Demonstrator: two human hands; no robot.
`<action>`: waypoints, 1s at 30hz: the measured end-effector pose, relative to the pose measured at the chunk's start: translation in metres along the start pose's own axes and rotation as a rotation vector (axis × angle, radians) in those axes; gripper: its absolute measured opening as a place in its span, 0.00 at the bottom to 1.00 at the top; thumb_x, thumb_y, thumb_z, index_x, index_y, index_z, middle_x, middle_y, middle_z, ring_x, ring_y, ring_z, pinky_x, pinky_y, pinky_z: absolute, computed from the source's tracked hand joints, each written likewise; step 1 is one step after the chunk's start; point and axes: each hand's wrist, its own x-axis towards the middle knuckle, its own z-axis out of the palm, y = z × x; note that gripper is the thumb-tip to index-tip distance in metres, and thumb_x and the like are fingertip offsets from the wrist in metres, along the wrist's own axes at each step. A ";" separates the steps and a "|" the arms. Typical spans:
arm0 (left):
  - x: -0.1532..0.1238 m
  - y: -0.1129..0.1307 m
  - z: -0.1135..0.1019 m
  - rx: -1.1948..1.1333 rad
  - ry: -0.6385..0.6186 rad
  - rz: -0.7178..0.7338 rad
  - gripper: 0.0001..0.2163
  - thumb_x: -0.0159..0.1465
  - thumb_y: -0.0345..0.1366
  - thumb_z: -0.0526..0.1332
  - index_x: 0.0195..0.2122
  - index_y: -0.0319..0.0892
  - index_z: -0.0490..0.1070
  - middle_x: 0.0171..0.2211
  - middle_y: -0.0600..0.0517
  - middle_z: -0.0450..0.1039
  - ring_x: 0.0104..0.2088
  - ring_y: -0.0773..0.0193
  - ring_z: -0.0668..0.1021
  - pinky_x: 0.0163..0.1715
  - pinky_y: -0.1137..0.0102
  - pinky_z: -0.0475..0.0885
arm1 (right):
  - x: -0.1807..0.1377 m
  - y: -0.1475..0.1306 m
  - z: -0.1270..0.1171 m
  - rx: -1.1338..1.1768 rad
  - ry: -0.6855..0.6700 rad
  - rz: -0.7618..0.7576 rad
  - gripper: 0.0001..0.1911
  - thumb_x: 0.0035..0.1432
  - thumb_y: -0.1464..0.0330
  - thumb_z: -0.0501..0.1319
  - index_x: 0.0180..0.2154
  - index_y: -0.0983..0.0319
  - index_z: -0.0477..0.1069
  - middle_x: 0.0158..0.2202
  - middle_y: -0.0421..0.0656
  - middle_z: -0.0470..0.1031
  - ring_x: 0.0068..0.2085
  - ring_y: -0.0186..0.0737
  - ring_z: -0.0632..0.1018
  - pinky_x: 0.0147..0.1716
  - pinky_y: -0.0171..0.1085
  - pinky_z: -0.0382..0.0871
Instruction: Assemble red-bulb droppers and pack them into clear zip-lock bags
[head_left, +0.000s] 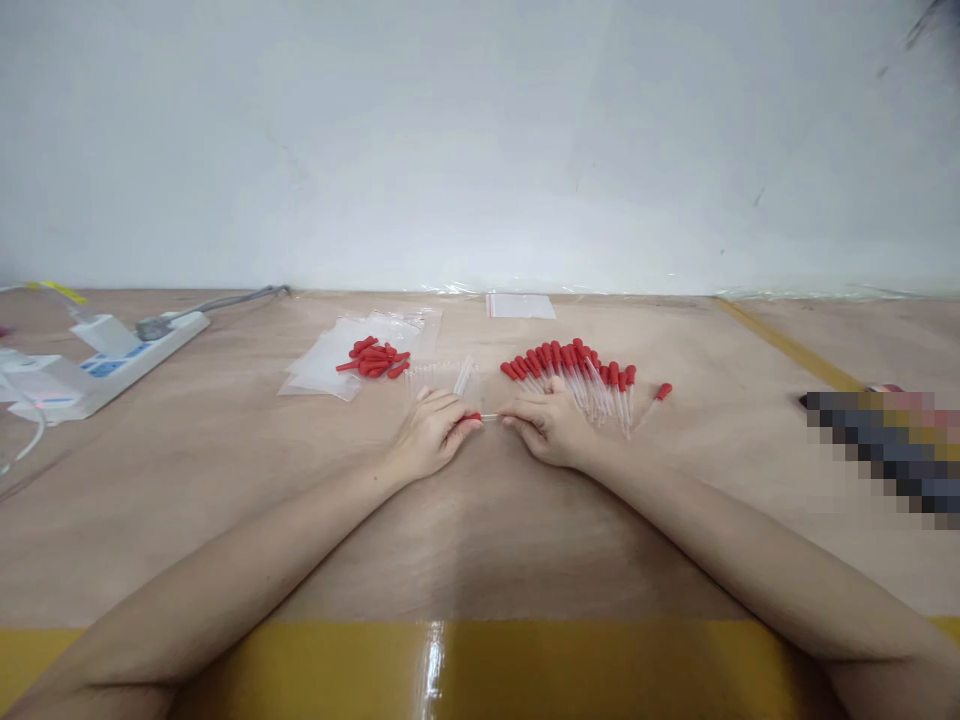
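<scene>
The left hand (435, 432) and right hand (547, 428) are resting on a smooth, pale brown wooden surface (225, 470) and holding one dropper (484, 416) between them. The left fingertips are pinching together on its red rubber bulb, and the right fingertips are closing on the thin clear tube. The dropper is lying near the middle of the surface, just above it, with its long axis running left to right and the bulb pointing left. Behind the right hand, a heap of droppers (581, 375) is lying fanned out, red bulbs mostly away from the person. Behind the left hand, clear tubes (448, 375) are sitting in a loose bundle, and beside them short red bulbs (373, 358) are lying on glossy plastic bags (322, 365). A white power strip (112, 360) is lying far left. Shiny yellow tape (525, 665) is running along the near edge.
</scene>
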 end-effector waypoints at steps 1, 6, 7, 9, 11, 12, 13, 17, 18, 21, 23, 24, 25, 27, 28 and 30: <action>0.000 0.000 0.000 -0.011 -0.012 0.001 0.10 0.64 0.38 0.51 0.33 0.40 0.69 0.27 0.51 0.71 0.30 0.63 0.71 0.34 0.66 0.60 | 0.000 0.000 0.000 -0.001 0.003 -0.006 0.13 0.60 0.68 0.49 0.36 0.62 0.72 0.30 0.42 0.76 0.26 0.33 0.69 0.35 0.38 0.48; -0.001 0.000 0.001 -0.075 -0.051 0.014 0.10 0.64 0.37 0.50 0.33 0.39 0.67 0.27 0.50 0.69 0.31 0.63 0.70 0.35 0.67 0.62 | 0.006 -0.007 -0.002 0.048 -0.074 0.043 0.13 0.60 0.69 0.49 0.30 0.64 0.71 0.25 0.41 0.74 0.23 0.32 0.66 0.35 0.37 0.49; -0.001 0.000 0.001 -0.083 -0.056 0.019 0.10 0.64 0.37 0.50 0.33 0.39 0.67 0.28 0.50 0.69 0.31 0.63 0.70 0.35 0.67 0.62 | 0.007 -0.009 -0.002 0.067 -0.101 0.054 0.14 0.59 0.69 0.49 0.28 0.64 0.70 0.24 0.40 0.74 0.23 0.31 0.65 0.35 0.37 0.49; -0.002 0.000 0.001 -0.094 -0.063 0.032 0.09 0.64 0.37 0.50 0.33 0.39 0.67 0.28 0.50 0.69 0.31 0.63 0.70 0.36 0.67 0.62 | 0.010 -0.012 -0.003 0.101 -0.144 0.072 0.13 0.59 0.70 0.49 0.26 0.63 0.69 0.22 0.39 0.72 0.23 0.31 0.65 0.36 0.36 0.50; -0.002 0.000 0.000 -0.101 -0.066 0.046 0.09 0.64 0.36 0.50 0.33 0.39 0.67 0.27 0.50 0.69 0.31 0.63 0.69 0.36 0.67 0.62 | 0.013 -0.014 -0.004 0.124 -0.173 0.083 0.13 0.58 0.70 0.49 0.26 0.63 0.68 0.22 0.39 0.72 0.23 0.31 0.65 0.38 0.37 0.50; -0.002 0.000 0.000 -0.103 -0.068 0.054 0.09 0.64 0.36 0.50 0.33 0.39 0.67 0.27 0.50 0.68 0.31 0.63 0.69 0.36 0.67 0.62 | 0.014 -0.014 -0.004 0.128 -0.187 0.087 0.12 0.58 0.71 0.49 0.27 0.63 0.68 0.22 0.38 0.72 0.23 0.31 0.65 0.38 0.37 0.50; -0.002 0.000 0.000 -0.102 -0.072 0.061 0.09 0.64 0.36 0.50 0.33 0.39 0.67 0.27 0.50 0.68 0.30 0.63 0.69 0.35 0.67 0.62 | 0.015 -0.015 -0.004 0.131 -0.202 0.090 0.12 0.58 0.71 0.50 0.26 0.63 0.69 0.22 0.38 0.72 0.23 0.31 0.65 0.39 0.37 0.51; -0.001 0.000 0.000 -0.073 -0.088 0.097 0.09 0.64 0.37 0.50 0.33 0.39 0.67 0.26 0.50 0.68 0.30 0.63 0.70 0.35 0.67 0.62 | 0.018 -0.017 -0.005 0.180 -0.275 0.127 0.13 0.58 0.70 0.49 0.26 0.63 0.69 0.23 0.38 0.73 0.24 0.30 0.67 0.40 0.37 0.52; -0.001 0.000 0.001 -0.064 -0.091 0.105 0.09 0.64 0.37 0.50 0.33 0.39 0.67 0.26 0.50 0.68 0.31 0.63 0.70 0.35 0.67 0.62 | 0.020 -0.018 -0.005 0.199 -0.300 0.146 0.14 0.58 0.70 0.49 0.26 0.63 0.69 0.23 0.38 0.73 0.24 0.31 0.67 0.40 0.37 0.53; 0.000 -0.001 0.003 -0.031 -0.088 0.121 0.10 0.64 0.37 0.50 0.32 0.39 0.67 0.26 0.50 0.69 0.30 0.63 0.69 0.35 0.67 0.62 | 0.023 -0.020 -0.006 0.260 -0.389 0.222 0.15 0.59 0.69 0.48 0.26 0.63 0.70 0.24 0.39 0.73 0.25 0.31 0.68 0.34 0.34 0.57; 0.001 -0.002 0.002 -0.014 -0.086 0.125 0.10 0.64 0.37 0.50 0.32 0.40 0.67 0.25 0.51 0.69 0.30 0.64 0.70 0.35 0.67 0.61 | 0.025 -0.021 -0.007 0.296 -0.421 0.261 0.15 0.59 0.68 0.47 0.27 0.63 0.70 0.26 0.40 0.72 0.26 0.32 0.69 0.31 0.32 0.58; 0.002 -0.003 0.001 -0.005 -0.082 0.121 0.10 0.64 0.39 0.51 0.33 0.40 0.68 0.26 0.51 0.70 0.31 0.63 0.70 0.36 0.66 0.61 | 0.026 -0.021 -0.007 0.310 -0.427 0.270 0.15 0.60 0.68 0.47 0.28 0.63 0.69 0.26 0.40 0.72 0.27 0.32 0.69 0.31 0.32 0.58; 0.003 -0.005 -0.002 0.010 -0.065 0.106 0.10 0.63 0.41 0.53 0.36 0.41 0.68 0.29 0.51 0.71 0.33 0.62 0.71 0.38 0.65 0.61 | 0.026 -0.020 -0.008 0.319 -0.424 0.271 0.15 0.60 0.67 0.47 0.29 0.63 0.69 0.28 0.41 0.72 0.29 0.33 0.70 0.31 0.31 0.59; 0.003 -0.013 -0.010 0.059 0.007 0.031 0.20 0.55 0.49 0.60 0.44 0.42 0.65 0.37 0.49 0.72 0.40 0.58 0.71 0.42 0.62 0.60 | 0.026 -0.018 -0.011 0.331 -0.398 0.279 0.14 0.60 0.67 0.47 0.31 0.63 0.68 0.31 0.42 0.72 0.32 0.33 0.71 0.33 0.31 0.60; 0.002 -0.019 -0.014 0.093 0.068 -0.031 0.28 0.49 0.53 0.63 0.47 0.42 0.63 0.41 0.48 0.71 0.43 0.54 0.70 0.45 0.60 0.59 | 0.026 -0.016 -0.014 0.331 -0.376 0.300 0.13 0.60 0.67 0.47 0.32 0.63 0.68 0.32 0.43 0.72 0.33 0.34 0.71 0.33 0.31 0.60; -0.003 -0.034 -0.023 0.136 0.180 -0.169 0.35 0.43 0.55 0.65 0.49 0.42 0.61 0.44 0.47 0.69 0.45 0.52 0.69 0.46 0.59 0.59 | 0.027 -0.011 -0.023 0.311 -0.314 0.388 0.12 0.60 0.67 0.47 0.32 0.64 0.67 0.32 0.44 0.73 0.33 0.34 0.71 0.32 0.31 0.61</action>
